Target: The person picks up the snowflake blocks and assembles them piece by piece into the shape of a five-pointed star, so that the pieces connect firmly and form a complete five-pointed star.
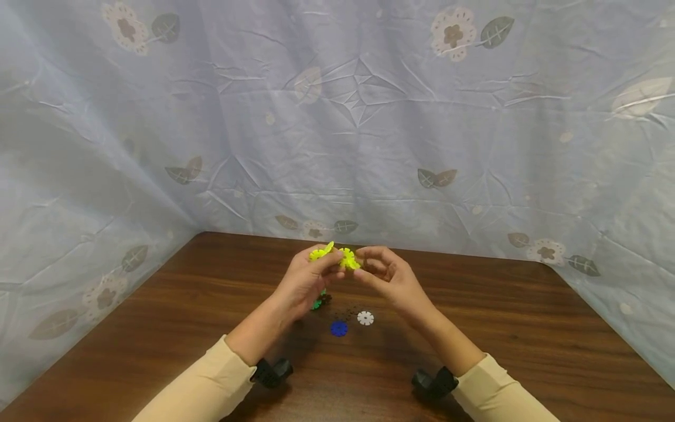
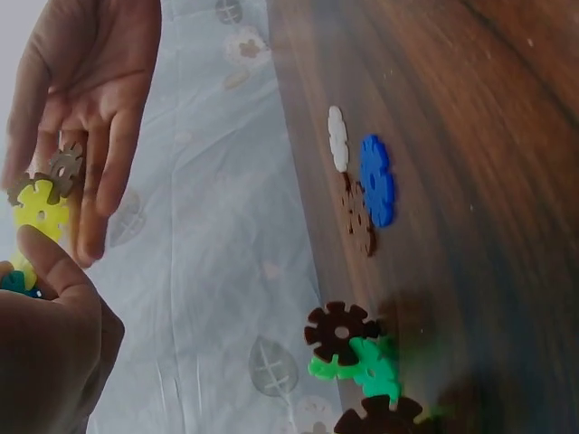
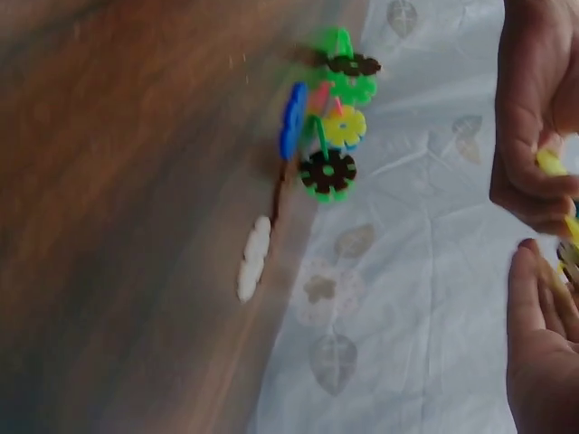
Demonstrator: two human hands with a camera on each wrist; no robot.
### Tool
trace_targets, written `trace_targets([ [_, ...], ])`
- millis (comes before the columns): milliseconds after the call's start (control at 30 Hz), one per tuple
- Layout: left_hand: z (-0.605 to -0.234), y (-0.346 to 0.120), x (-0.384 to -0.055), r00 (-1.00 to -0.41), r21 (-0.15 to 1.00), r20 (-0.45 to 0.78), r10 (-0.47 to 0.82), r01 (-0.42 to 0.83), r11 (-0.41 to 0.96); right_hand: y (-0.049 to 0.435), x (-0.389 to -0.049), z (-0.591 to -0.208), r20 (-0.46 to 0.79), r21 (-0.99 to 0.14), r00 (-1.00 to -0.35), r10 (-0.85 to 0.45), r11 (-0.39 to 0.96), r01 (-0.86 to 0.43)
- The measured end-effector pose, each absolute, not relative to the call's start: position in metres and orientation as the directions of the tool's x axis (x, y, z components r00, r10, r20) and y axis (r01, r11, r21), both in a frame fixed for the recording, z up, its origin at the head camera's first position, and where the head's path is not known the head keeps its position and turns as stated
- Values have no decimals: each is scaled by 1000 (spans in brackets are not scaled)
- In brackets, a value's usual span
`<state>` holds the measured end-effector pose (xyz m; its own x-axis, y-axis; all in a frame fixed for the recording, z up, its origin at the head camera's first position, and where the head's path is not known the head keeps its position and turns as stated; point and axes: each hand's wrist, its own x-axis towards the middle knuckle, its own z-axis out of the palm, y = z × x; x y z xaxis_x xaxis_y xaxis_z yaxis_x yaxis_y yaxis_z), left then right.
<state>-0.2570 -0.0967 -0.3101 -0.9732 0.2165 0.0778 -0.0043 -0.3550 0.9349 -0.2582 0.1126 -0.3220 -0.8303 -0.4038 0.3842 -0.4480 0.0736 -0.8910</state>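
My left hand (image 1: 300,278) pinches a joined cluster of interlocking building discs (image 1: 348,258) above the table, thumb laid across it. Mostly yellow in the head view, the cluster also has brown discs (image 2: 66,169) and a teal piece (image 2: 18,282) in the left wrist view. My right hand (image 1: 392,281) is at the cluster's right end, thumb tip right at a yellow edge and fingers loosely bent. From the left wrist, its long fingers look nearly straight behind a brown disc. Part of the cluster is hidden by the left fingers.
On the brown wooden table (image 1: 474,328) lie a blue disc (image 1: 339,329), a white disc (image 1: 365,318) and a brown disc (image 2: 358,217). Another joined build with green discs (image 2: 373,366) stands behind the left hand. A patterned curtain (image 1: 337,146) hangs behind the table.
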Motion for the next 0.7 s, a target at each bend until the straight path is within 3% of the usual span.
trace_targets([
  [200, -311, -100, -264, -982, 948, 67, 175, 8, -319, 123, -261, -315, 476, -765, -747, -464, 199, -612],
  [400, -311, -102, -266, -982, 958, 47, 184, -8, -286, 126, -263, -312, 471, -685, -721, -509, 304, -662],
  [533, -311, -102, -265, -979, 961, 38, 198, -18, -274, 126, -264, -314, 461, -692, -725, -511, 304, -655],
  [700, -310, -103, -263, -979, 949, 26, 202, -39, -314, 128, -266, -317, 453, -765, -738, -500, 207, -610],
])
